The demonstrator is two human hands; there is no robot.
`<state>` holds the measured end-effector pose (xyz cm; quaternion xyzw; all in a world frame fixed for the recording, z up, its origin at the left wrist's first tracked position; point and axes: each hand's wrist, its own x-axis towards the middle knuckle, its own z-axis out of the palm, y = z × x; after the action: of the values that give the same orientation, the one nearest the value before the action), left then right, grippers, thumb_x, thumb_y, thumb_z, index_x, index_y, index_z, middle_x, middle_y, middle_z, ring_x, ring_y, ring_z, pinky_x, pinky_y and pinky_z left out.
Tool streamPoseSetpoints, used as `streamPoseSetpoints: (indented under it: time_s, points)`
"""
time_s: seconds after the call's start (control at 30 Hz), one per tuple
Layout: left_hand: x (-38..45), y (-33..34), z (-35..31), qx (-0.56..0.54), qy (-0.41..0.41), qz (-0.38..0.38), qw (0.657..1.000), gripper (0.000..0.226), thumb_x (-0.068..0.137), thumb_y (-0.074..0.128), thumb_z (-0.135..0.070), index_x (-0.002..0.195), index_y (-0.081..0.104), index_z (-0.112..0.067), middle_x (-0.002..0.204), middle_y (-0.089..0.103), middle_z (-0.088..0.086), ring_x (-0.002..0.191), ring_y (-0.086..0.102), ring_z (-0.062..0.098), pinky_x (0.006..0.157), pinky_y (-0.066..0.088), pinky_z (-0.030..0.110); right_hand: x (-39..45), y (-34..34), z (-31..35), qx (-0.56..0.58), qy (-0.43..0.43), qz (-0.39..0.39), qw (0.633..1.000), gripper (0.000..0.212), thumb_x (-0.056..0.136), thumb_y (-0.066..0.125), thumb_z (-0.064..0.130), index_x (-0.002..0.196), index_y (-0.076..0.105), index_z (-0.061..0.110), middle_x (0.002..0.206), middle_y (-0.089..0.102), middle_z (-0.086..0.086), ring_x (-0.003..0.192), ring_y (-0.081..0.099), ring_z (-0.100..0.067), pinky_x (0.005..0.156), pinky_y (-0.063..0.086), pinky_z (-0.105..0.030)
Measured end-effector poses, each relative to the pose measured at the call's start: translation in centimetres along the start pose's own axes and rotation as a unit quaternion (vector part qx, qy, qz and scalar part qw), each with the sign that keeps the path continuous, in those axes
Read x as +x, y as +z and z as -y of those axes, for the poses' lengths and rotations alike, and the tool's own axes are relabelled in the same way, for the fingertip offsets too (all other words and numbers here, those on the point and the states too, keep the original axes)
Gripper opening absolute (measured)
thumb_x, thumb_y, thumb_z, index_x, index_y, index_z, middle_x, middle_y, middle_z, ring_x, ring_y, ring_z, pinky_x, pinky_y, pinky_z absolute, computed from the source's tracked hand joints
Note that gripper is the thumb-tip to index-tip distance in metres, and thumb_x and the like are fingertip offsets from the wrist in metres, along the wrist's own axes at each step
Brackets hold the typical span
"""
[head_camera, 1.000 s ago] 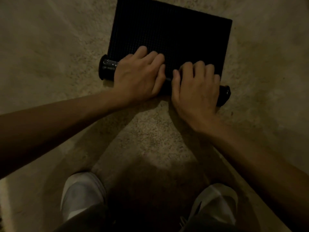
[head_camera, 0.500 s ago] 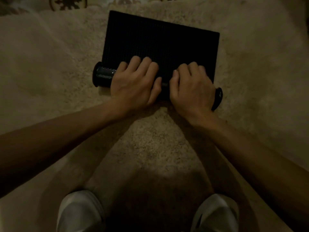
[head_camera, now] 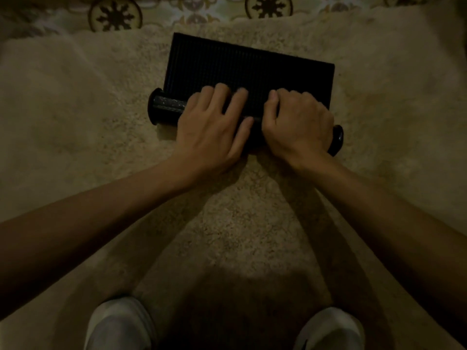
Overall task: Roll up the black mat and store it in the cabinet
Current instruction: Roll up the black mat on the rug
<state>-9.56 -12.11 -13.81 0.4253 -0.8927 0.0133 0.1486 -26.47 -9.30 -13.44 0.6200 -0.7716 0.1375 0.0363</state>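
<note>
Bare skin, no sleeves: left hand (head_camera: 211, 132) lies palm-down on the rolled part of the black mat (head_camera: 249, 73), fingers (head_camera: 237, 99) spread and reaching over the top of the roll onto the flat part beyond, thumb alongside on the near side. Right hand (head_camera: 299, 125) sits just beside it, thumbs close together, its fingers curled more tightly over the roll so the knuckles stand up; whether the fingertips tuck under the roll cannot be told. Both hands press on the mat rather than lift it. Roll (head_camera: 166, 109) runs left to right, slightly tilted, its left end sticking out past the left hand and showing a speckled sheen, its right end just visible past the right wrist. Unrolled remainder of the mat lies flat on the far side of the roll, ribbed surface up, a dark rectangle. Everything rests on a pale shaggy carpet (head_camera: 75, 127). Beyond the carpet's far edge, a strip of patterned floor (head_camera: 116, 16) with round dark motifs. Both forearms come in from the lower corners. At the bottom edge, two light-coloured shoes, left shoe (head_camera: 118, 324) and right shoe (head_camera: 331, 329), stand on the carpet, well apart from the mat. Light is dim; fine detail is murky.
</note>
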Motion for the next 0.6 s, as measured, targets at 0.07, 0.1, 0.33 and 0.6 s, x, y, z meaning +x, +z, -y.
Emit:
streamPoseSetpoints:
  time_s: [0.07,0.1,0.33,0.6]
  points:
    - [0.5,0.3,0.9,0.012,0.051,-0.004,0.999,0.046,0.102,0.035,-0.044,0.11,0.056,-0.004,0.103,0.057,0.018,0.088,0.051,0.035,0.075,0.037,0.045,0.6,0.0,-0.2,-0.006,0.018,0.019,1.0,0.04,0.104,0.032,0.036,0.072,0.048,0.018,0.066,0.046,0.001,0.061,0.044,-0.02,0.057,0.027,-0.034]
    - [1.3,0.6,1.4,0.021,0.077,-0.007,0.997,0.046,0.102,0.035,-0.045,0.104,0.055,-0.004,0.099,0.057,0.018,0.085,0.052,0.035,0.071,0.036,0.044,0.9,0.0,-0.3,-0.003,0.026,0.022,0.999,0.043,0.105,0.031,0.037,0.072,0.05,0.017,0.065,0.048,0.0,0.06,0.046,-0.021,0.057,0.027,-0.034]
    - [4.9,1.2,2.5,0.007,0.094,-0.015,0.995,0.042,0.102,0.033,-0.044,0.088,0.054,-0.011,0.081,0.059,0.01,0.067,0.055,0.027,0.055,0.026,0.031,0.1,0.4,0.5,-0.071,-0.026,-0.047,0.996,0.044,0.107,0.028,0.036,0.103,0.062,0.008,0.099,0.064,-0.015,0.09,0.055,-0.034,0.074,0.035,-0.045]
    - [3.5,1.1,3.4,0.017,0.062,-0.024,0.998,0.045,0.104,0.033,-0.043,0.117,0.053,-0.006,0.114,0.054,0.018,0.098,0.048,0.033,0.081,0.036,0.044,3.6,0.7,-0.3,-0.016,-0.005,-0.005,1.0,0.038,0.102,0.033,0.036,0.077,0.054,0.016,0.071,0.056,-0.006,0.069,0.049,-0.026,0.064,0.029,-0.038]
